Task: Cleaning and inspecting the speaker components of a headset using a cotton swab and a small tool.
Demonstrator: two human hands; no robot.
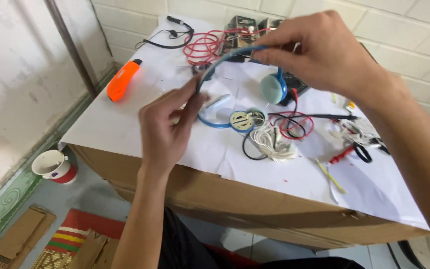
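Both my hands hold a blue headphone headband [214,67] in the air above a white sheet [125,124] spread over a cardboard box. My left hand [162,132] pinches the band's lower left end. At the band's upper right stretch my right hand [319,52] grips it, and a pale blue earcup [273,88] hangs just below that hand. A second blue band piece [214,121] lies on the sheet next to an open round speaker part [242,120] with bundled white wire [274,142].
An orange utility knife [122,80] lies at the sheet's left. Red wire coils [205,46], a black cable [172,40] and electronic parts sit at the back by the brick wall. Red and black probe leads [349,152] lie at right. A cup [53,167] stands on the floor at left.
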